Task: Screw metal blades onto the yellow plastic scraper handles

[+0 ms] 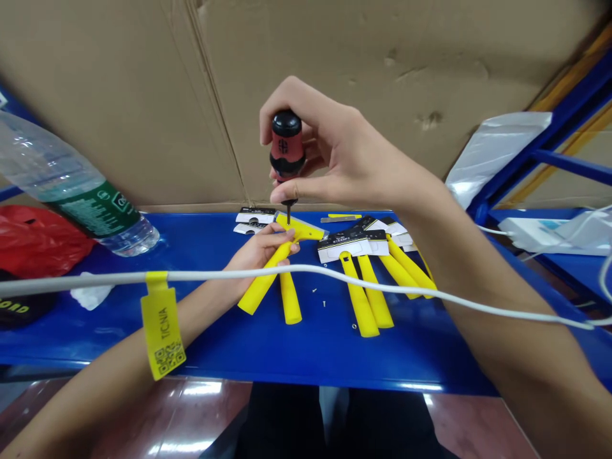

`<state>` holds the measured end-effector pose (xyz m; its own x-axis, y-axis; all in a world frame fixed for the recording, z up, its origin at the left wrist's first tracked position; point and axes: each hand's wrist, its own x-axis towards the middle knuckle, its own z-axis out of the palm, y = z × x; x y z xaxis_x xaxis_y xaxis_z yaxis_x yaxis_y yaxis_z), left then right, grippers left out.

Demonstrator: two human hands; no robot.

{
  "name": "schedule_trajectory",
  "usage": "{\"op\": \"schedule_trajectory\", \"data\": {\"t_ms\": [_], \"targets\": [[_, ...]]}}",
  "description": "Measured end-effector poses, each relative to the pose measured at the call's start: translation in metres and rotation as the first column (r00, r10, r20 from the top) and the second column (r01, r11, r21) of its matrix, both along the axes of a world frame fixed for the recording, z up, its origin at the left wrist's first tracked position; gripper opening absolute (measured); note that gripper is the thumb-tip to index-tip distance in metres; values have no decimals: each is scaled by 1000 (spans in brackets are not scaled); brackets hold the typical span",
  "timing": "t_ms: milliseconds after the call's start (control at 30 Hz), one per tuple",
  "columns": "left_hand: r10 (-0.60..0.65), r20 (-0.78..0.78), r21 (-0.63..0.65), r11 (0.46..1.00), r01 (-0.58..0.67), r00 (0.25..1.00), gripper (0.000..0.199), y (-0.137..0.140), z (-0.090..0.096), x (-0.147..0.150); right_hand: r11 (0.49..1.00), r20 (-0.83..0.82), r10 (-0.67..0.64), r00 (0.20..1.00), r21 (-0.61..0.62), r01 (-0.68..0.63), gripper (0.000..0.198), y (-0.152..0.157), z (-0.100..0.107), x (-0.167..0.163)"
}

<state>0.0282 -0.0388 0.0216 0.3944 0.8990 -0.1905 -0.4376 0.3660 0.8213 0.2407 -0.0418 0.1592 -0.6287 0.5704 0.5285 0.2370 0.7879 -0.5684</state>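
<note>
Upright in my right hand (329,140) is a red and black screwdriver (287,143), my fingers wrapped round its handle. Its tip points down at the head of a yellow scraper (268,277). My left hand (261,248) grips that scraper near where the handle meets the wide head. Another yellow handle (290,299) lies just under it. To the right, several yellow scrapers (361,303) rest on the blue table with black and white cards (347,245) over their heads. Small screws (324,304) and a nut (354,326) lie loose in front.
A large plastic bottle (95,204) and a red bag (38,239) are at the left. A white cable (229,275) with a yellow tag (162,331) crosses the view. Cardboard (143,95) rises behind the blue table (268,357). Flat blades (340,218) lie at the back.
</note>
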Motion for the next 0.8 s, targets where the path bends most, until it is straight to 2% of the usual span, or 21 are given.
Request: {"op": "schedule_trajectory", "data": {"t_ms": [133, 233, 333, 400, 467, 600, 800], "targets": [[28, -25, 38, 999, -27, 999, 30, 5, -3, -2, 999, -115, -25, 993, 26, 29, 45, -8, 7, 9], [72, -3, 60, 996, -72, 997, 32, 10, -5, -4, 1000, -132, 1, 991, -28, -5, 51, -9, 13, 21], [110, 37, 100, 988, -113, 993, 31, 13, -5, -6, 994, 95, 73, 993, -92, -64, 43, 0, 13, 28], [112, 58, 132, 984, -118, 992, 29, 15, -4, -8, 992, 280, 111, 954, -89, -89, 36, 11, 8, 26], [103, 56, 150, 983, -110, 993, 27, 15, -4, -8, 991, 396, 134, 908, -82, -110, 35, 22, 0, 21], [133, 31, 137, 981, -136, 991, 27, 17, -6, -6, 981, 520, 192, 832, -136, -142, 36, 38, -14, 12], [148, 11, 177, 973, -147, 989, 28, 18, -10, -7, 970, 624, 232, 746, -208, -127, 27, 42, -22, 6]]}}
